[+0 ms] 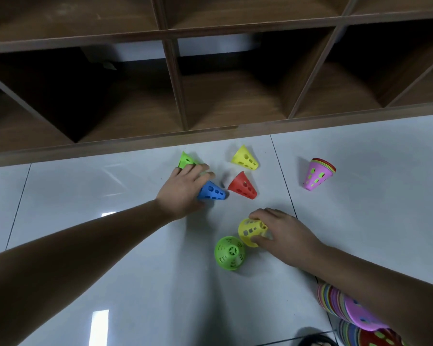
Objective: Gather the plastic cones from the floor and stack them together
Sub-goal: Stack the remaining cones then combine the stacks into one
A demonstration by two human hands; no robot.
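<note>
Green cone (230, 253), blue cone (214, 192), red cone (243, 186), yellow cone (250, 229), pink stack (316, 176), white floor (110, 183), brown shelf (175, 83).

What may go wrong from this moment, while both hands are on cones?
1. The left hand covers both the blue cone and the far green cone; one may slip and roll.
2. The right hand holds a yellow cone close beside the near green cone and may knock it over.

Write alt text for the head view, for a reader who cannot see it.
The left hand grips a blue cone and the right hand holds a yellow cone on a tiled floor. A red cone and a near green cone stand loose.
</note>
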